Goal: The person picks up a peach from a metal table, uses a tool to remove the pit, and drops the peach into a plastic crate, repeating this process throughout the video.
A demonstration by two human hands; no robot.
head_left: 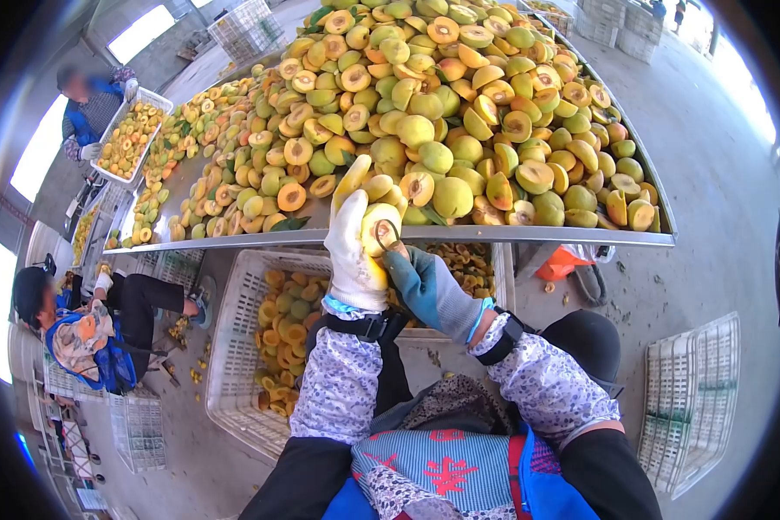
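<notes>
My left hand, in a white glove stained yellow, holds a halved fruit with its cut face and pit turned up. Beside it, my right hand, in a blue-grey glove, is closed on a small tool with a thin curved loop, which lies over the cut face. Both hands are near the front rim of a metal table, heaped with halved yellow-green fruit. The right fingertips partly hide the tool's handle.
Under the table stands a white crate of fruit halves, with another behind my hands. Stacked crates are at the right. One person holds a full crate at the upper left; another person sits at the left.
</notes>
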